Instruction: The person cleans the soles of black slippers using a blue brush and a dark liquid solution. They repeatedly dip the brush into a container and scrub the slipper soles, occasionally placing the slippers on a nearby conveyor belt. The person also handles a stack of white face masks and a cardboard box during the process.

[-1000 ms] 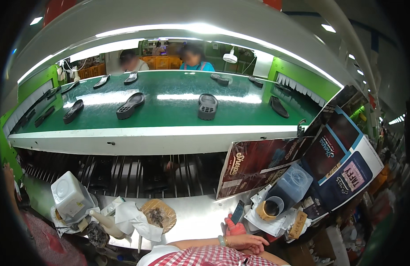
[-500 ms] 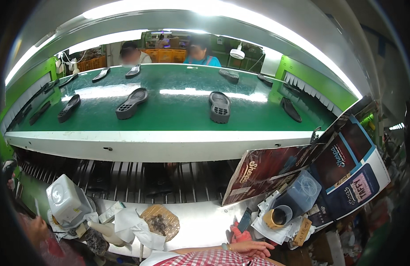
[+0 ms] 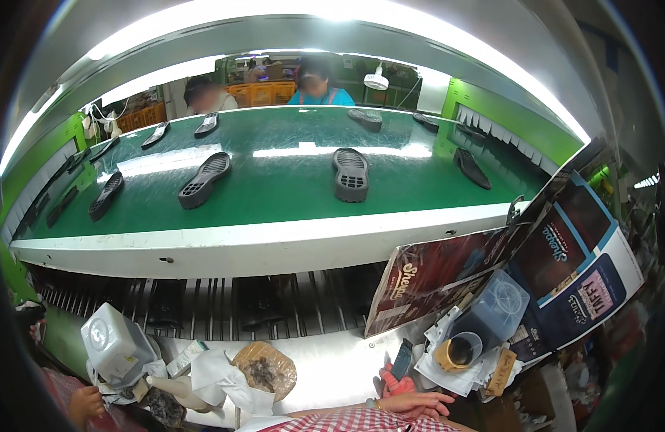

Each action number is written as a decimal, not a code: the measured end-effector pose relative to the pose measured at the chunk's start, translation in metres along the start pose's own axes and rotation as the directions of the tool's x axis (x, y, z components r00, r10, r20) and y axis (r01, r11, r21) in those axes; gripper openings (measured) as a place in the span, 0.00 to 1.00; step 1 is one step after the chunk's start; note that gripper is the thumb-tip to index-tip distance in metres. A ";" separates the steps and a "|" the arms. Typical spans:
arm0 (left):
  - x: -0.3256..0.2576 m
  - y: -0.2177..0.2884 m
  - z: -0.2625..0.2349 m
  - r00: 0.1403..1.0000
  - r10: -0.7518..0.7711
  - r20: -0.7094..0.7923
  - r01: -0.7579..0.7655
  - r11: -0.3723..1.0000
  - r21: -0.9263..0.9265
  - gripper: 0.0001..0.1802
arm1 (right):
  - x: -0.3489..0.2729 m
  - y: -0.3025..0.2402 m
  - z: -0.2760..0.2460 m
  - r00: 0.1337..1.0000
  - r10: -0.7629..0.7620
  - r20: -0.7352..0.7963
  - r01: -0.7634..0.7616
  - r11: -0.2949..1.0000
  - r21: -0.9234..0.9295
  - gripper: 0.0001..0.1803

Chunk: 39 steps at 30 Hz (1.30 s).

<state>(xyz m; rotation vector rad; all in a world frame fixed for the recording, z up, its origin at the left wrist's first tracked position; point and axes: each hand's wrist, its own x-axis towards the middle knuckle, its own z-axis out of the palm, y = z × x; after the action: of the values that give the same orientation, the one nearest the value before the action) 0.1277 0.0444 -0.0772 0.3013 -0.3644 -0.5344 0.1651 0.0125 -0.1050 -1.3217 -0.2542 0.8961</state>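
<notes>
My left hand [image 3: 417, 405] rests low at the front, its forearm crossing from the left over a red-and-white checked garment [image 3: 347, 420]. Its fingers are slightly apart and hold nothing. Just beyond it lies a pinkish-red glove-like thing [image 3: 399, 385], partly covered by my hand; whether a hand is inside it cannot be made out. Against this leans a dark flat phone-like object [image 3: 402, 358]. To the right, a yellowish cup [image 3: 453, 353] stands on white papers beside a clear bluish plastic container [image 3: 499, 306]. I make out no right hand of my own.
Several dark shoe soles [image 3: 351, 175] lie on a green conveyor belt [image 3: 275, 187] beyond a rack of metal bars [image 3: 217, 306]. A cardboard panel [image 3: 426, 284] stands at right. At left are a white container [image 3: 116, 345] and a co-worker's hand [image 3: 86, 405]. Two people sit across the belt.
The view has tilted slightly. At the left edge, the co-worker's hand has moved nearer and to the right. My left hand stays resting in much the same place.
</notes>
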 end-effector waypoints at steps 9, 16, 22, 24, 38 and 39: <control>0.003 0.000 -0.002 1.000 -0.001 0.018 0.001 1.000 0.002 0.27 | 0.001 0.001 -0.002 0.995 -0.095 0.043 0.101 0.974 -0.200 0.14; 0.002 0.002 -0.004 0.999 -0.003 0.036 0.003 1.000 0.014 0.27 | 0.005 0.002 -0.004 0.967 -0.226 0.117 0.255 0.853 -0.455 0.14; 0.003 -0.001 -0.008 1.000 0.004 0.018 -0.005 1.000 0.018 0.27 | 0.006 0.005 -0.008 0.942 -0.288 0.170 0.333 0.757 -0.562 0.14; 0.003 -0.001 -0.009 1.000 0.002 0.024 -0.003 1.000 0.016 0.27 | 0.006 0.005 -0.009 0.935 -0.307 0.179 0.353 0.736 -0.579 0.15; 0.003 0.002 -0.007 0.999 -0.002 0.040 0.002 1.000 0.005 0.27 | 0.007 0.004 -0.011 0.899 -0.363 0.246 0.431 0.625 -0.651 0.15; 0.003 0.002 -0.008 0.999 -0.004 0.036 0.004 1.000 0.006 0.27 | 0.008 0.004 -0.009 0.896 -0.367 0.251 0.436 0.618 -0.654 0.15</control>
<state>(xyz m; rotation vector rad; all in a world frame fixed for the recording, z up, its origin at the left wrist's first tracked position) 0.1341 0.0456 -0.0827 0.2983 -0.4003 -0.5435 0.1743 0.0111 -0.1136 -1.8189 -1.0154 0.4642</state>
